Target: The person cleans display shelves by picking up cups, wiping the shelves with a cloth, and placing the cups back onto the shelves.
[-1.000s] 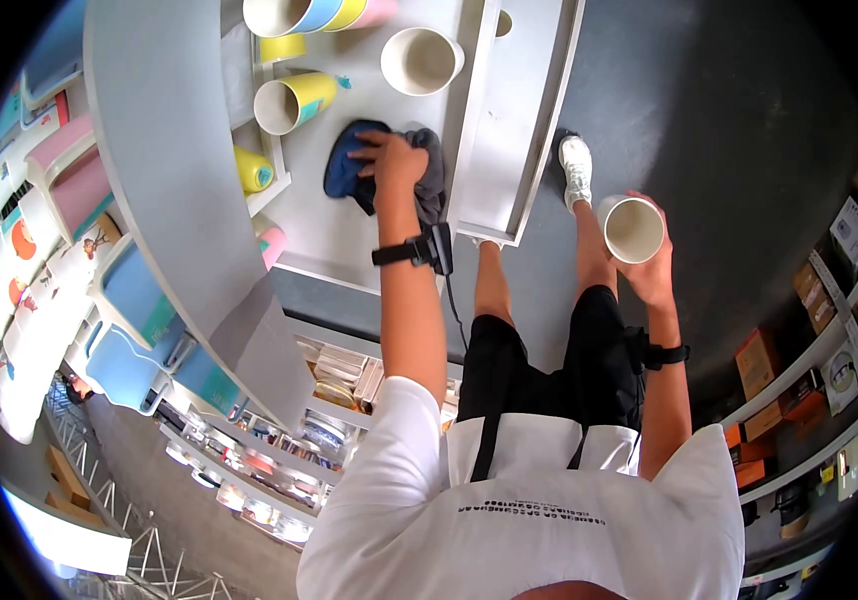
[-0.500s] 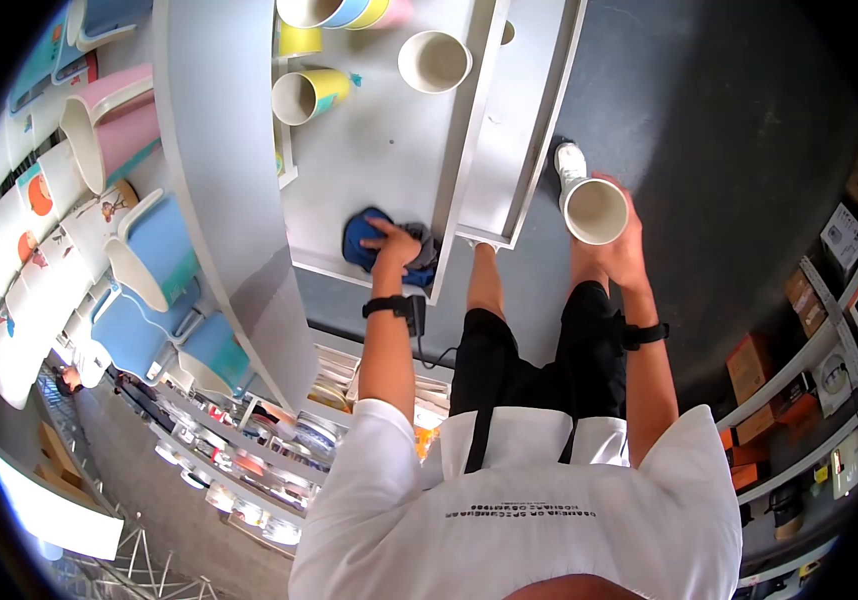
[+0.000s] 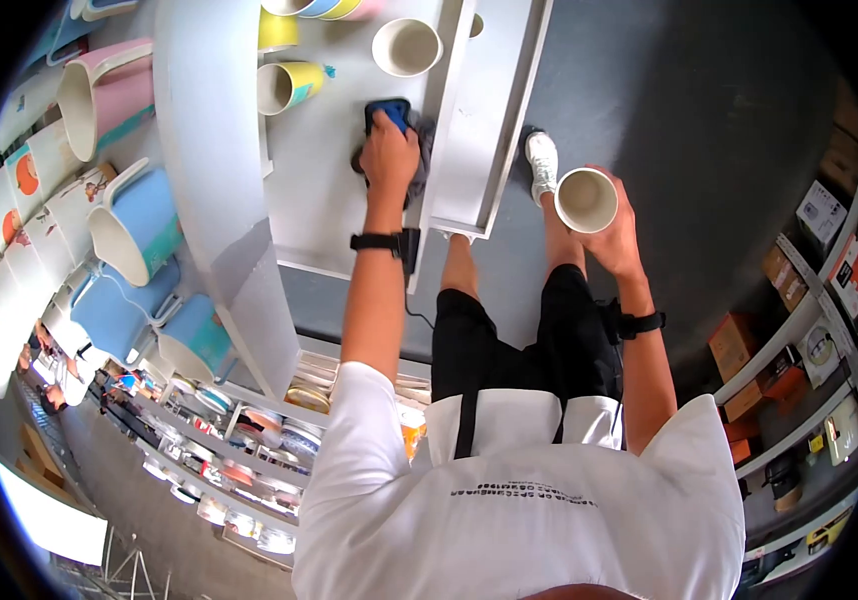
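Note:
Pressed down on the grey shelf (image 3: 334,215), a dark blue and grey cloth (image 3: 419,160) lies under my left hand (image 3: 389,155), whose fingers are closed on it. My right hand (image 3: 617,235) is wrapped round a white cup (image 3: 586,200), held over the floor with its open mouth facing up. Farther along the shelf stands another white cup (image 3: 407,48). A yellow cup (image 3: 294,87) lies on its side to the left of it, with its mouth towards the left.
Pink (image 3: 114,95) and blue bins (image 3: 139,225) line the left display. At the right, a rack (image 3: 794,330) holds boxes. A shelf with dishes (image 3: 269,425) is at the lower left. People (image 3: 64,380) are far off at the left.
My left hand has moved the cloth up the shelf, away from its near edge. My right hand still holds the white cup. The view has shifted slightly.

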{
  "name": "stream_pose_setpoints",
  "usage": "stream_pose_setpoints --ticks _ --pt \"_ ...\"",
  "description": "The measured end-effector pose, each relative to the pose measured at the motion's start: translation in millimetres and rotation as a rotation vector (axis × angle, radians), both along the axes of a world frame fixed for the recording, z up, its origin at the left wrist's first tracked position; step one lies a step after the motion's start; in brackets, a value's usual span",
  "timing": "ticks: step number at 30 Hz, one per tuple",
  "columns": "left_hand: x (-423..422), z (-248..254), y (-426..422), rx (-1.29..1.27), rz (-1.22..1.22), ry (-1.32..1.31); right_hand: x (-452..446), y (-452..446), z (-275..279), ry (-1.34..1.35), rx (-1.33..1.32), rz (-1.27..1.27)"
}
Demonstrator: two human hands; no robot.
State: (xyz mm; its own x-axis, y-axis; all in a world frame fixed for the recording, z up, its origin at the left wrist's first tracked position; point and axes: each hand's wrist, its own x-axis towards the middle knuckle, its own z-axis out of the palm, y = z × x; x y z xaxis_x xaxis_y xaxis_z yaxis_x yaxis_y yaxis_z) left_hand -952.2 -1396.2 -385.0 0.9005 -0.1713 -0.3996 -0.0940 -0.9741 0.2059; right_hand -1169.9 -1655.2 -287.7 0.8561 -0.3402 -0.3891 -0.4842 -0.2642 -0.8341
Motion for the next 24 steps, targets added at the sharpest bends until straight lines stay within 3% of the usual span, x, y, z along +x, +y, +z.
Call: stream_pose_setpoints --ticks 2,6,8,16,17,19,20,21,24 --pt "4.6 -4.4 -1.8 -0.075 -0.051 -0.077 -3.0 -3.0 -4.2 0.006 0.032 -0.076" --pt "-13.3 -0.5 8.7 -0.016 -0.385 0.058 2.7 0.6 -6.1 0.040 -0.003 -0.081" --pt "-20.9 6.2 22.2 -0.014 -0.392 0.178 7.4 2.1 -10.7 -0.024 0.040 -0.022" --pt "-142.5 -0.1 154.0 -0.213 -0.261 0.345 54.7 73.9 -12.1 -0.183 0.137 0.255" --pt "-158.1 2.9 169.7 -0.228 -0.254 0.371 60.0 88.4 -18.5 -0.289 0.015 0.378" --pt "-174.4 19.3 189.1 -0.240 -0.202 0.379 71.0 124.2 -14.5 -0.197 0.115 0.396" --pt "-176.9 23.8 194.9 -0.237 -0.183 0.372 75.5 141.9 -26.2 -0.304 0.140 0.438" --pt "-177.0 29.9 196.5 -0.249 -0.193 0.374 79.5 161.2 -40.9 -0.396 0.079 0.473" --pt "-180.7 64.4 204.3 -0.252 -0.077 0.283 94.1 211.0 -38.3 -0.284 0.006 0.534"
